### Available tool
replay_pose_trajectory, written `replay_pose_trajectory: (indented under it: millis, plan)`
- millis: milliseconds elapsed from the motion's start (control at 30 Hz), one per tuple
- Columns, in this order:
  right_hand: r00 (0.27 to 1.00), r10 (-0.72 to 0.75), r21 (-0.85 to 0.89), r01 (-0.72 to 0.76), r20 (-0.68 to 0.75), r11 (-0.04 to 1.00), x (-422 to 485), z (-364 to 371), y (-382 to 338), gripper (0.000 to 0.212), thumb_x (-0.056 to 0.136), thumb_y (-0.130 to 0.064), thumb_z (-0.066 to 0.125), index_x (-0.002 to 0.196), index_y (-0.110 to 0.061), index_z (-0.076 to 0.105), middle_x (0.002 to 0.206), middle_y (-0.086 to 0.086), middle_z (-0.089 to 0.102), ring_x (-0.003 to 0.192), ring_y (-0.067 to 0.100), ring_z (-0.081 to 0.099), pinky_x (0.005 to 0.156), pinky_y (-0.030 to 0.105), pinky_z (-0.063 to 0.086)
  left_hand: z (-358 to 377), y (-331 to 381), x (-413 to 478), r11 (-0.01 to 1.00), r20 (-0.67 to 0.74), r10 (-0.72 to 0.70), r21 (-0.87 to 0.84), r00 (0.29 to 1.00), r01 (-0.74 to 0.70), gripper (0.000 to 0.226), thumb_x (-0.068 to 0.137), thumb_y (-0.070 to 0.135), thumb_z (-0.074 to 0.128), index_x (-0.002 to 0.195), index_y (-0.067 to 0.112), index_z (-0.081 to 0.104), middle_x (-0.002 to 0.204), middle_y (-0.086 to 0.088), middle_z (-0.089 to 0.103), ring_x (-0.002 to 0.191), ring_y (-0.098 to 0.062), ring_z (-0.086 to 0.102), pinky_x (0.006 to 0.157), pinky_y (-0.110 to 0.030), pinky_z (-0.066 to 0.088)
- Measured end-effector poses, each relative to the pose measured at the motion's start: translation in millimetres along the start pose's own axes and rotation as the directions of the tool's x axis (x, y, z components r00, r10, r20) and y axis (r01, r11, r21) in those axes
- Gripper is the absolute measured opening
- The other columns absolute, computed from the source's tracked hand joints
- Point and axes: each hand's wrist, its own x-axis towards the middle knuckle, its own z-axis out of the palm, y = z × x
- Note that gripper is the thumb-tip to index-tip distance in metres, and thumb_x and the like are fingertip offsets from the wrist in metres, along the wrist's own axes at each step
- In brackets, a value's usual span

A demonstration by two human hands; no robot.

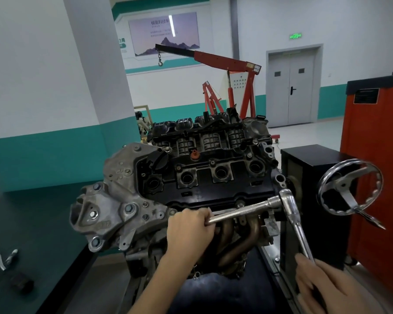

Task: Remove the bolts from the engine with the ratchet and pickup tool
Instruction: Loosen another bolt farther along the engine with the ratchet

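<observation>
An engine [204,177] with a black valve cover sits on a stand in front of me. A chrome ratchet [293,220] points its head up near the engine's right end, and a knurled extension bar [243,211] runs from that head leftward along the front of the valve cover. My left hand [188,230] grips the left end of the extension bar. Low at the right, my right hand [322,284] holds the ratchet's handle. Several bolts [128,208] show on the grey bracket at the engine's left. No pickup tool is in view.
A chrome handwheel [349,186] sticks out from the stand's black box [313,159] just right of the ratchet. An orange tool cabinet [377,155] stands at the far right. A dark bench [32,223] at left carries a cable and a small black part. A red engine crane [236,82] stands behind.
</observation>
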Motion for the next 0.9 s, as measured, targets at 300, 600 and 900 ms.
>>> replay_pose_trajectory:
  millis: [300,600,900]
  plan:
    - [0.924,-0.38,-0.086,0.382,0.034,0.92,5,-12,-38,0.043,0.088,-0.031,0.052,0.051,-0.011,0.043,0.038,0.011,0.032,0.03,0.014,0.027,0.038,0.016,0.025,-5,39,71,0.865,-0.184,0.199,-0.43,0.963,-0.261,0.028,0.09,0.017,0.063,0.073,0.018,0.041,0.066,0.009,0.045,0.065,-0.016,0.045,0.061,-0.029,0.033]
    - [0.776,-0.63,-0.416,0.588,0.045,0.694,61,-6,-44,0.042,0.091,-0.034,0.048,0.062,-0.004,0.044,0.04,0.003,0.04,0.032,0.016,0.035,0.035,0.028,0.03,19,40,113,0.632,-0.052,0.017,-0.773,0.999,-0.051,0.027,0.081,-0.012,0.064,0.094,0.011,0.059,0.1,-0.003,0.064,0.094,-0.017,0.062,0.082,-0.018,0.05]
    - [0.763,-0.641,-0.542,0.577,0.09,0.611,92,-1,-28,0.037,0.094,-0.025,0.048,0.062,-0.007,0.045,0.038,-0.004,0.039,0.033,0.01,0.035,0.038,0.015,0.027,56,28,116,0.541,0.007,-0.112,-0.838,0.994,0.067,0.034,0.072,-0.011,0.075,0.092,0.011,0.061,0.112,-0.003,0.068,0.107,-0.012,0.064,0.099,-0.029,0.049]
